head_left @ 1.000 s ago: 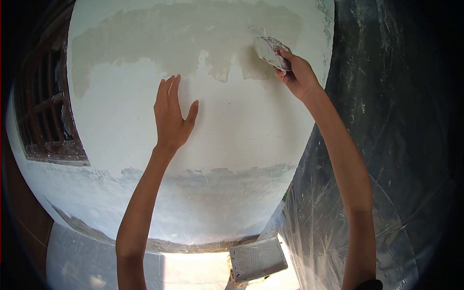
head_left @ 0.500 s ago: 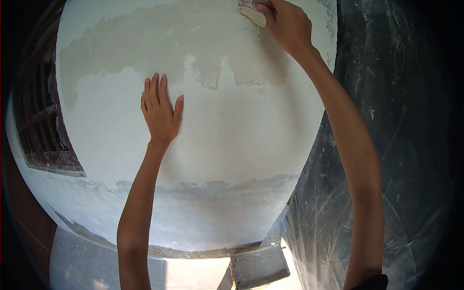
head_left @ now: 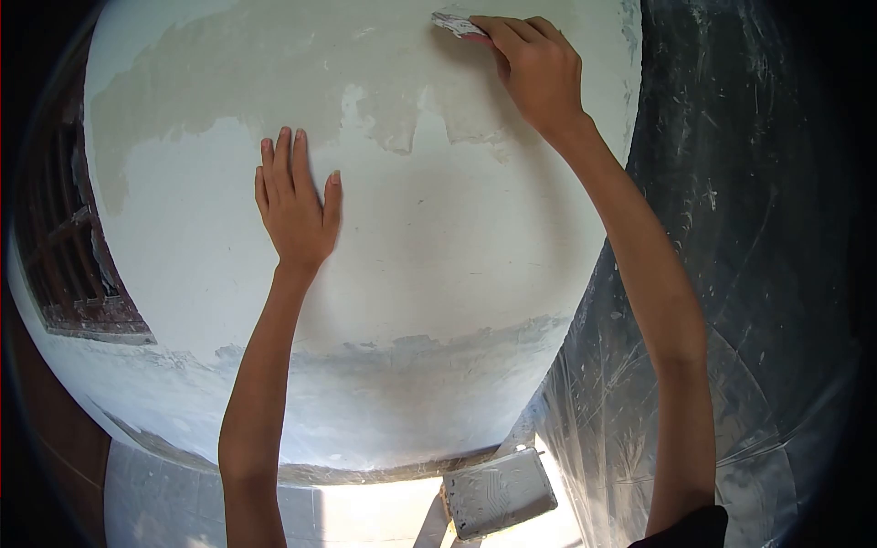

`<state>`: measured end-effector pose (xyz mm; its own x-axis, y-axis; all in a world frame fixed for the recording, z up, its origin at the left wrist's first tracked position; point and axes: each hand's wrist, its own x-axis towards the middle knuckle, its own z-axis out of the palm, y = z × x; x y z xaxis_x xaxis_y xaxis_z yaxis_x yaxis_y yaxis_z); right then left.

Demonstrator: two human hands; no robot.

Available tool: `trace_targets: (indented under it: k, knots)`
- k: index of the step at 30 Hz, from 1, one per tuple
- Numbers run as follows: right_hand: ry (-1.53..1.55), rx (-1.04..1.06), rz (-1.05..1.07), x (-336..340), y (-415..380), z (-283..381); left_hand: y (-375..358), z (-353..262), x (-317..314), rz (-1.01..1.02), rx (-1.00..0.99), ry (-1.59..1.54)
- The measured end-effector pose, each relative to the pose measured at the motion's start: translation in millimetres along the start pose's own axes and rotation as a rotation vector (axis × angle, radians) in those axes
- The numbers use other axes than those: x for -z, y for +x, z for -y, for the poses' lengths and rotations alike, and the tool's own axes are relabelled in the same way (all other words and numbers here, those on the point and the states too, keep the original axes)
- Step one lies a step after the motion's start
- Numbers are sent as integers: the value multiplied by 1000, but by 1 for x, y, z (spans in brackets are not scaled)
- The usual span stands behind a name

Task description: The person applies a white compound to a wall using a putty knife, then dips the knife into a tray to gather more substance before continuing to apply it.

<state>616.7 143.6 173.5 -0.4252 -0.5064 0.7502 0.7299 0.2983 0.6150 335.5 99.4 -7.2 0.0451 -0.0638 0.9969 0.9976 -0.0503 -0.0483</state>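
Fingers spread, my left hand [head_left: 300,205] lies flat against the white wall [head_left: 429,247], its fingertips near the lower edge of a greyish damp-looking patch [head_left: 274,68]. Higher up and to the right, my right hand [head_left: 539,73] grips a scraper [head_left: 459,27] coated with white paste. The scraper's blade is at the wall, within the upper part of the greyish patch. My fingers cover most of its handle.
A tray of white paste [head_left: 501,493] stands below, near the wall's foot. Dark plastic sheeting [head_left: 731,228] hangs along the right. A brown barred window [head_left: 78,247] is at the left. Rough grey plaster [head_left: 402,352] crosses the lower wall.
My right hand has moved slightly down and left with the scraper, which is now turned so its paste-covered side shows differently. My left hand stays on the wall; the whole view has shifted a little.
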Motion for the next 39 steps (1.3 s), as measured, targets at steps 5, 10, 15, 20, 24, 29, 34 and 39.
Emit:
trace_targets:
  k: [5, 10, 15, 20, 24, 29, 34, 39]
  knots:
    - [-19, -47, -81, -11, -32, 24, -1, 0, 0, -10, -5, 1]
    - [-18, -32, -82, -4, -63, 43, -2, 2, -4, -26, 13, 17]
    - [122, -94, 18, 33, -70, 50, -3, 0, -3, -26, 25, 14]
    - [100, -84, -72, 17, -2, 4, -3, 0, -2, -18, 22, 14]
    - [-51, -87, -49, -8, 9, -1, -3, -1, 0, -5, 33, 6]
    - [-75, -40, -92, -24, -32, 24, -3, 0, -2, -16, 12, 25]
    - [13, -17, 40, 10, -78, 60, -3, -1, -2, -22, 22, 18]
    - [208, -46, 82, 46, -67, 45, -3, -1, -1, -20, 21, 11]
